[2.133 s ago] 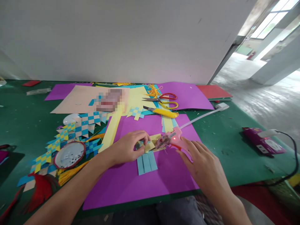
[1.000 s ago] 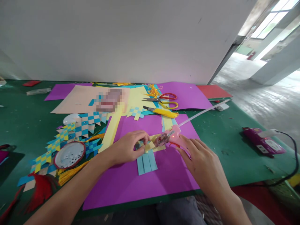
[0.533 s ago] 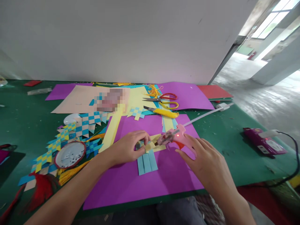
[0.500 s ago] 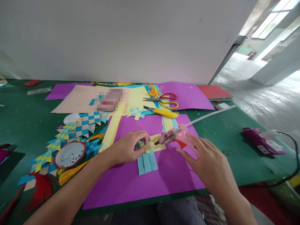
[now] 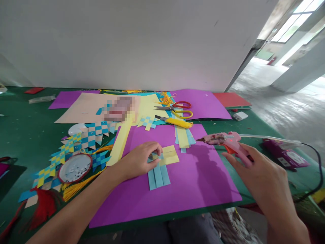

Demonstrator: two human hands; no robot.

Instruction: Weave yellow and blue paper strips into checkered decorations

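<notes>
In my right hand [image 5: 265, 174] is a pink hot glue gun [image 5: 235, 140]. Its dark nozzle points left, above the right part of the purple sheet [image 5: 193, 186], and a clear glue stick juts from its back. My left hand [image 5: 143, 157] rests at the middle of the sheet, thumb and fingers pinching the left end of crossed paper strips. Light blue strips [image 5: 158, 178] hang toward me, and yellow strips [image 5: 170, 155] reach to the right. The fingers hide where the strips cross.
Red-and-yellow-handled scissors [image 5: 177, 109] and a yellow utility knife [image 5: 177, 122] lie behind the sheet. Left are woven paper fish [image 5: 68, 145], a white dish [image 5: 76, 167] of small dark bits and a red tassel [image 5: 47, 205]. A purple pack [image 5: 284, 156] and black cord [image 5: 318, 169] lie right.
My right hand has drawn the glue gun away to the right, off the strips, uncovering more of the yellow ones. My left hand has stayed nearly still.
</notes>
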